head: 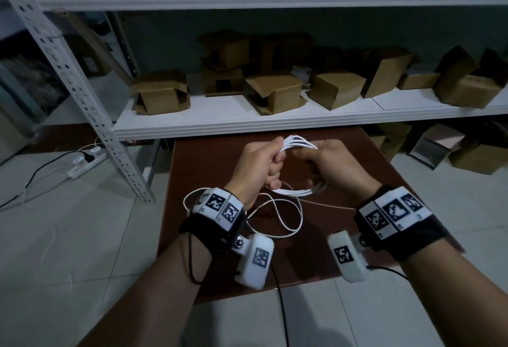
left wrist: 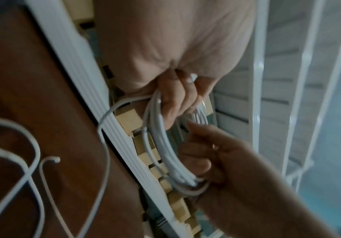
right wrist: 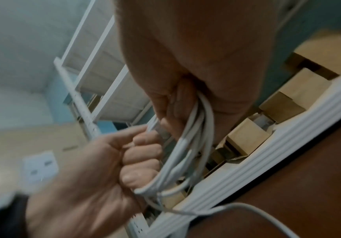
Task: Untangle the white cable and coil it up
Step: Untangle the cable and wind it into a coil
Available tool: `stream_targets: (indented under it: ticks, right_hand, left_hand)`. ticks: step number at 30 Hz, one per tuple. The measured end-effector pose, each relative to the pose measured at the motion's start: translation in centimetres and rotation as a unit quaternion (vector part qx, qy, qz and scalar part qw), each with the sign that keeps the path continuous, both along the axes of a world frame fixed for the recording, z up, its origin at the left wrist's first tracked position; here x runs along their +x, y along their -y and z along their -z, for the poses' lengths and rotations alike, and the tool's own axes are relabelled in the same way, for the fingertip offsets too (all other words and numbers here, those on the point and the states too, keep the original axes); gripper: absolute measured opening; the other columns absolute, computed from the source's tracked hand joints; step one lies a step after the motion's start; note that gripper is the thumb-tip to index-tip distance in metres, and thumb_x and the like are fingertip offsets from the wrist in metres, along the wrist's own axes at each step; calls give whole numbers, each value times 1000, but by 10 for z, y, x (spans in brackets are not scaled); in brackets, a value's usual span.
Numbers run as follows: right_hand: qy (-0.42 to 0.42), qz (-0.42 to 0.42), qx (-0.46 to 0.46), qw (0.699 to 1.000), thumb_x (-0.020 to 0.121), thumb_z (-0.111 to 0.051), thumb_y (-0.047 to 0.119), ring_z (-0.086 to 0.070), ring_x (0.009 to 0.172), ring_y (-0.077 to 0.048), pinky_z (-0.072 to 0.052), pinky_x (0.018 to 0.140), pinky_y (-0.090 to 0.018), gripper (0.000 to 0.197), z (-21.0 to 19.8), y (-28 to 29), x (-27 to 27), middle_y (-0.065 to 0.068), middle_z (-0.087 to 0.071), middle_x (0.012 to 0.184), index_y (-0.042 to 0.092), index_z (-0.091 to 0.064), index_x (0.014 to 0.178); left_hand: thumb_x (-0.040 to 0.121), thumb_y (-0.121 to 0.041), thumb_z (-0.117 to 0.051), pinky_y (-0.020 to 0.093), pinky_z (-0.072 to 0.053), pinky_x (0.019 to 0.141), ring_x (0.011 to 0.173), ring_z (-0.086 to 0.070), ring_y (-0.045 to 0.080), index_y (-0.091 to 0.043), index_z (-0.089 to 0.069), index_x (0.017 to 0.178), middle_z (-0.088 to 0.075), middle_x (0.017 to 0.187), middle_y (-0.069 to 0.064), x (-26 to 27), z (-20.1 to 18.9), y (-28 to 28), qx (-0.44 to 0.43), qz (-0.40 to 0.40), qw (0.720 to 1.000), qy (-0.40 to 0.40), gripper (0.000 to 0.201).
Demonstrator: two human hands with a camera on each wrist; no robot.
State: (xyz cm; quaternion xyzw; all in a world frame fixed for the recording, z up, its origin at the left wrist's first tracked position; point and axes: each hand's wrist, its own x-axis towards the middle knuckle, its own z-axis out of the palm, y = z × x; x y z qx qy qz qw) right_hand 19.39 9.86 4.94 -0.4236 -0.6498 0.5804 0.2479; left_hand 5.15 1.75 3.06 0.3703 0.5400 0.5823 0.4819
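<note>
A white cable (head: 298, 143) is wound into a coil of several loops held above a brown table (head: 343, 154). My left hand (head: 264, 165) grips the coil's left side in a fist. My right hand (head: 327, 165) grips its right side, fingers curled round the strands. The coil (left wrist: 161, 145) shows between both fists in the left wrist view, and the bundled strands (right wrist: 187, 154) run between them in the right wrist view. A loose tail (head: 286, 214) hangs below in open loops over the table, and its free end (left wrist: 56, 159) lies on the brown top.
A white metal shelf (head: 247, 124) with several cardboard boxes (head: 275, 92) stands just behind the table. Its slotted upright (head: 82, 91) slants down at the left. A power strip (head: 88, 161) with cords lies on the tiled floor at the left. More boxes sit at the right.
</note>
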Motion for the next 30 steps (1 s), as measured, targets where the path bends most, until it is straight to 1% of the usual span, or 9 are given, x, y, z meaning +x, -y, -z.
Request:
stream_targets:
  ticks: [3,6,8,12,16,22,24,27,30]
  right_hand:
    - [54,23,140,988,93,-73,21,-54,51,-15,-49,55,-38,20,9,-1,-2,0,-58,64,9,-57,94]
    - [177,-1,337,925,84,-76,27,-63,71,-20,-45,63,-37,39,9,-1,3,1,-65,85,20,-50,111]
    - [193,-45,419,886,80,-75,21,-58,82,-21,-39,68,-33,36,6,0,4,4,-61,92,23,-52,108]
    - [177,-150,362,903,74,-71,8,-60,70,-15,-40,59,-28,22,7,8,-1,8,-65,70,26,-58,75]
    - [173,-140,288,931,74,-73,8,-49,56,-5,-39,53,-30,21,12,14,-1,3,-61,58,13,-57,61]
    - [197,-75,282,936,78,-59,6,-43,44,-11,-28,42,-22,36,9,20,-4,1,-46,45,12,-42,48]
    - [172,-65,275,944,78,-64,8,-48,45,-6,-32,43,-20,35,6,20,-5,2,-51,44,14,-50,47]
    - [115,-65,219,967,77,-73,13,-66,59,-13,-49,54,-33,13,3,17,-4,-5,-74,61,15,-76,64]
    - [25,-41,115,992,74,-75,14,-60,56,-24,-45,55,-37,9,-6,23,-5,-13,-74,62,7,-78,70]
  left_hand:
    - [110,-30,-50,28,-16,48,42,-17,10,-20,-41,63,-24,51,-5,2,2,-1,8,-23,997,-70,49]
    - [101,-36,-57,32,-19,51,46,-22,14,-16,-40,57,-27,53,-3,0,0,0,29,-16,973,-228,51]
    - [102,-33,-60,37,-22,51,48,-26,15,-9,-39,56,-30,53,-2,5,-3,4,33,-5,934,-355,55]
    - [102,-25,-58,37,-26,52,48,-35,15,-12,-41,52,-38,49,-2,10,0,5,22,-3,910,-414,55]
    - [102,-26,-56,37,-25,53,48,-37,18,-14,-38,49,-37,48,-3,9,2,5,20,4,900,-435,57]
    - [88,-35,-60,42,-23,54,52,-28,21,-13,-35,47,-29,49,-1,7,1,2,46,20,931,-362,53]
    - [87,-39,-64,42,-21,51,48,-27,21,-11,-41,48,-29,48,2,5,2,3,71,27,961,-266,53]
    - [91,-36,-66,39,-17,52,39,-24,14,-2,-49,60,-28,45,0,-1,2,6,73,37,990,-116,49]
    - [93,-38,-67,36,-30,56,40,-24,13,-9,-49,62,-28,46,-2,-7,2,6,93,47,993,-52,46]
